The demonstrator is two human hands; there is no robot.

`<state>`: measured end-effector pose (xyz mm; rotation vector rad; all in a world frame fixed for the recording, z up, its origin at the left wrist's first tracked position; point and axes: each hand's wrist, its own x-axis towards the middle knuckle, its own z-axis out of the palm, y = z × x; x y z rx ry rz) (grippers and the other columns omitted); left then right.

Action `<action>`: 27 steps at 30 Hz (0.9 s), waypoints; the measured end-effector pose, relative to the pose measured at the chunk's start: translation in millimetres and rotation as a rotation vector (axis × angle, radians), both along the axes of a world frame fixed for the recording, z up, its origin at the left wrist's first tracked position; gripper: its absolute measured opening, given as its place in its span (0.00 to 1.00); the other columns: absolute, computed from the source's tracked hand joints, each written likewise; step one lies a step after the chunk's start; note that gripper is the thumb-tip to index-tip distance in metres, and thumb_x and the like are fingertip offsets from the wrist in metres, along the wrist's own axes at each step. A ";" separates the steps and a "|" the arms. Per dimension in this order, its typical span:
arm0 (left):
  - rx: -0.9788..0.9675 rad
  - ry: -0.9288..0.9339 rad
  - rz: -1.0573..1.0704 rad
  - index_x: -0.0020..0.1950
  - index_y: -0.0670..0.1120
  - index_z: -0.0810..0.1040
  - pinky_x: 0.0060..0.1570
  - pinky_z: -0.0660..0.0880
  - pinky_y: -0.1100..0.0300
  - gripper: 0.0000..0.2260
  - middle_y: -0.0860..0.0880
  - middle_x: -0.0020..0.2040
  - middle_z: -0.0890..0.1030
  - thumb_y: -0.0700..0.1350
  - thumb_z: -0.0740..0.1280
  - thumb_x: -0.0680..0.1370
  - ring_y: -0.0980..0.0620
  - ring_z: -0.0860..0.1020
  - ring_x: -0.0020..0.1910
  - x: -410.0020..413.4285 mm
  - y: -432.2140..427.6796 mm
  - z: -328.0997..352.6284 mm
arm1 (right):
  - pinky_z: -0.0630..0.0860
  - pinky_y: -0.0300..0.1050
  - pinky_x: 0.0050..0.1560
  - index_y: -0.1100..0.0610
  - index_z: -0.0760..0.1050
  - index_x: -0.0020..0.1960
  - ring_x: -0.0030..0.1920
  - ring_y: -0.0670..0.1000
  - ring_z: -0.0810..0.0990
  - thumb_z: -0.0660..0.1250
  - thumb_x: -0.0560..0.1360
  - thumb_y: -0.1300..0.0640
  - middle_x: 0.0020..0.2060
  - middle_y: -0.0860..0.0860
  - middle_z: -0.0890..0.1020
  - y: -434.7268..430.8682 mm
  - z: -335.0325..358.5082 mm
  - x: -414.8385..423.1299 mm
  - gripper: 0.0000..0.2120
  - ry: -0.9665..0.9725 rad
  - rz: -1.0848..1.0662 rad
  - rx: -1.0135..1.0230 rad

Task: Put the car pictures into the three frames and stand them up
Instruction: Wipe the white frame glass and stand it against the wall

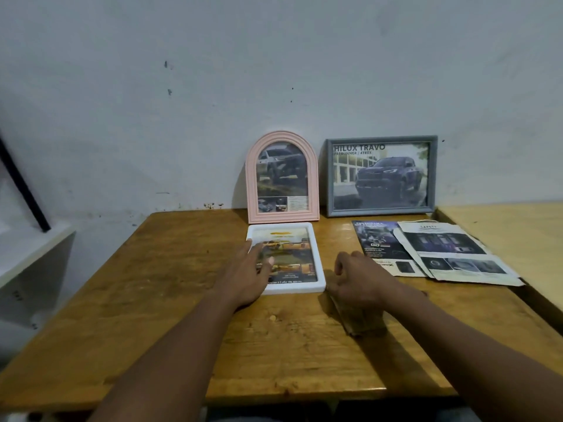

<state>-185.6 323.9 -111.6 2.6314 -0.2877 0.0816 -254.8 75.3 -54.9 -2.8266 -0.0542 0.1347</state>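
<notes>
Head view, and I read it from the left. A white shelf (33,254) sits well out to the left of my left hand (249,272). The wooden tabletop (146,300) runs under both arms.

My left hand lies flat, fingers straight, palm down. It presses on the left half of the white frame (304,288). That frame lies face up on the tabletop with a yellow car picture (295,254) inside it.

Just beyond the fingertips of that hand, the pink arched frame (253,184) stands upright against the wall (213,86). It holds a picture of a dark truck (281,175), and its base nearly touches the white frame's far edge.

My right hand (356,278) rests knuckles up just beside the white frame's near right corner. Its fingers are curled downward, and I cannot tell whether they hold anything. A blurred brownish flat piece (362,324) lies under its wrist.

Beyond the right hand, the grey frame (380,211) stands against the wall with a blue pickup picture (380,175) in it. To the right of that hand, two loose brochure pages (451,254) lie flat and overlapping on the tabletop. Further right is a paler second table (502,233).
</notes>
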 end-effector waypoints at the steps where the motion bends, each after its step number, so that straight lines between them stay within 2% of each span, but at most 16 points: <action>1: -0.003 0.004 -0.002 0.82 0.55 0.57 0.77 0.58 0.45 0.27 0.50 0.83 0.54 0.61 0.54 0.84 0.47 0.54 0.81 -2.2 -0.3 0.2 | 0.76 0.48 0.54 0.47 0.68 0.57 0.53 0.50 0.72 0.69 0.73 0.40 0.53 0.49 0.71 -1.6 -0.4 -5.4 0.19 0.008 0.004 0.007; 5: 0.016 -0.011 -0.022 0.82 0.55 0.59 0.78 0.56 0.45 0.26 0.47 0.83 0.54 0.59 0.56 0.84 0.45 0.52 0.82 -9.9 -1.3 0.2 | 0.73 0.49 0.60 0.47 0.67 0.65 0.60 0.51 0.69 0.70 0.72 0.39 0.60 0.49 0.71 -3.1 -6.8 -24.9 0.26 -0.021 0.030 -0.010; 7: 0.021 -0.007 -0.018 0.82 0.55 0.58 0.77 0.56 0.46 0.26 0.47 0.83 0.55 0.57 0.57 0.84 0.44 0.52 0.82 -13.6 -2.0 2.4 | 0.72 0.49 0.61 0.48 0.67 0.67 0.63 0.52 0.69 0.69 0.75 0.44 0.62 0.50 0.72 -1.0 -10.1 -31.7 0.24 -0.092 0.038 -0.003; 10: 0.011 0.028 -0.007 0.82 0.55 0.57 0.77 0.58 0.46 0.27 0.48 0.83 0.55 0.56 0.59 0.84 0.45 0.54 0.82 -17.9 -3.1 8.4 | 0.74 0.47 0.57 0.49 0.69 0.66 0.59 0.52 0.72 0.66 0.77 0.55 0.59 0.50 0.74 -0.6 -13.4 -35.8 0.18 -0.215 0.037 0.037; 12: 0.003 0.026 -0.017 0.81 0.54 0.59 0.76 0.62 0.46 0.27 0.48 0.82 0.60 0.56 0.61 0.83 0.45 0.59 0.80 -18.1 -3.4 12.1 | 0.75 0.44 0.50 0.49 0.72 0.63 0.54 0.51 0.76 0.66 0.77 0.57 0.54 0.49 0.76 -5.0 -13.1 -30.6 0.14 -0.258 -0.021 0.133; 14: -0.029 0.009 -0.001 0.80 0.53 0.60 0.72 0.68 0.47 0.26 0.48 0.79 0.66 0.56 0.62 0.83 0.46 0.66 0.75 -16.1 -2.3 18.1 | 0.77 0.41 0.42 0.52 0.76 0.58 0.46 0.48 0.80 0.67 0.78 0.55 0.47 0.48 0.79 -6.3 -6.5 -18.9 0.10 -0.245 -0.195 0.400; 15: -0.049 -0.010 0.019 0.80 0.53 0.61 0.70 0.70 0.48 0.26 0.48 0.78 0.67 0.55 0.61 0.84 0.47 0.67 0.74 -14.5 -1.4 21.1 | 0.79 0.41 0.40 0.54 0.77 0.56 0.43 0.49 0.81 0.67 0.78 0.55 0.45 0.50 0.81 -5.4 0.0 -10.7 0.08 -0.182 -0.331 0.624; 17: -0.080 -0.043 0.063 0.80 0.53 0.62 0.67 0.72 0.49 0.24 0.48 0.77 0.68 0.53 0.60 0.84 0.47 0.69 0.73 -9.6 1.5 26.3 | 0.82 0.50 0.48 0.60 0.79 0.55 0.44 0.54 0.83 0.66 0.77 0.56 0.45 0.56 0.84 -1.8 14.0 9.8 0.11 0.059 -0.590 1.192; 18: -0.099 -0.055 0.083 0.80 0.54 0.62 0.66 0.73 0.49 0.24 0.49 0.76 0.69 0.52 0.61 0.85 0.47 0.70 0.72 -6.2 3.3 28.1 | 0.81 0.53 0.53 0.62 0.79 0.55 0.45 0.56 0.82 0.65 0.77 0.56 0.46 0.59 0.84 1.1 20.6 17.8 0.12 0.173 -0.636 1.436; 19: -0.116 -0.068 0.096 0.79 0.55 0.63 0.66 0.74 0.49 0.23 0.50 0.75 0.71 0.52 0.61 0.84 0.48 0.71 0.70 -1.6 5.5 28.2 | 0.79 0.54 0.57 0.64 0.79 0.56 0.46 0.57 0.81 0.65 0.77 0.55 0.47 0.61 0.83 4.7 25.4 25.7 0.14 0.249 -0.637 1.607; 21: -0.132 -0.098 0.101 0.77 0.56 0.66 0.64 0.76 0.48 0.21 0.52 0.72 0.74 0.51 0.62 0.84 0.50 0.74 0.66 9.7 9.3 27.1 | 0.77 0.54 0.62 0.66 0.78 0.56 0.51 0.60 0.80 0.66 0.77 0.51 0.50 0.63 0.83 13.1 30.3 42.3 0.18 0.327 -0.589 1.777; 23: -0.125 -0.102 0.095 0.76 0.56 0.67 0.62 0.77 0.50 0.20 0.52 0.69 0.77 0.50 0.62 0.84 0.52 0.76 0.62 22.9 12.2 25.3 | 0.77 0.54 0.62 0.66 0.76 0.58 0.57 0.62 0.81 0.67 0.76 0.54 0.53 0.66 0.83 22.9 33.0 59.6 0.17 0.367 -0.496 1.770; 24: -0.115 -0.096 0.096 0.76 0.56 0.66 0.62 0.77 0.50 0.20 0.52 0.69 0.76 0.50 0.62 0.84 0.52 0.76 0.63 28.7 13.0 24.2 | 0.77 0.55 0.62 0.66 0.76 0.58 0.57 0.62 0.82 0.67 0.76 0.57 0.53 0.67 0.83 28.7 34.5 69.5 0.15 0.365 -0.451 1.703; 25: -0.108 -0.094 0.100 0.78 0.56 0.64 0.63 0.76 0.51 0.21 0.51 0.71 0.75 0.51 0.61 0.84 0.51 0.76 0.64 34.2 13.2 23.1 | 0.78 0.55 0.61 0.66 0.76 0.58 0.55 0.62 0.82 0.66 0.76 0.60 0.51 0.66 0.83 35.4 37.6 79.7 0.13 0.348 -0.409 1.591; 27: -0.090 -0.071 0.107 0.81 0.56 0.59 0.65 0.74 0.50 0.24 0.50 0.73 0.73 0.51 0.59 0.85 0.49 0.75 0.67 41.7 12.8 20.9 | 0.79 0.54 0.56 0.67 0.79 0.55 0.49 0.60 0.83 0.65 0.77 0.64 0.48 0.66 0.84 48.7 39.6 106.9 0.10 0.220 -0.317 1.229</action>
